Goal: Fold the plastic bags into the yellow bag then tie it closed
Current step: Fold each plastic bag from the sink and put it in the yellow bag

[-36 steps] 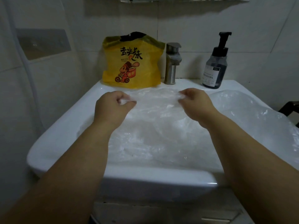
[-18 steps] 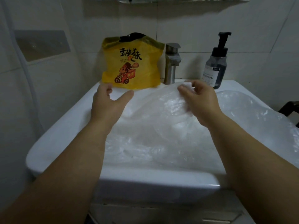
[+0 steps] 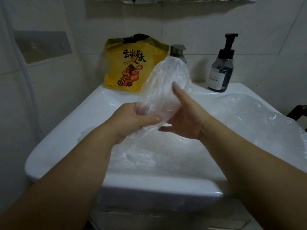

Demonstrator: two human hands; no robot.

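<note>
My left grip point(image 3: 132, 120) was curled round the lower end of a bunched clear plastic bag point(image 3: 164, 87), thumb laid across its front. My right grip point(image 3: 186, 122) was spread flat against the bag's right side, its index finger point(image 3: 179, 92) straight up along the plastic; its other fingers I could not make out behind the bag. The bag stood nearly upright, leaning a little to the right, held in the air above the sink point(image 3: 66, 130).

Under both grips, loose clear plastic point(image 3: 166, 151) lay crumpled in the basin, and a second heap point(image 3: 259, 117) lay over the sink's right side. My forearms hid the basin's front part.

Behind the held bag, the yellow bag point(image 3: 132, 67) stood upright on the sink's back rim against the tiled wall, mouth upward. The held bag covered the yellow bag's lower right edge and most of the faucet point(image 3: 178, 50) just beside it. A dark pump bottle point(image 3: 221, 70) stood well apart to the right, unobstructed.

I counted one bag in hand, one yellow bag, one faucet, one pump bottle and two heaps of loose plastic; how many bags those heaps held I could not tell.
</note>
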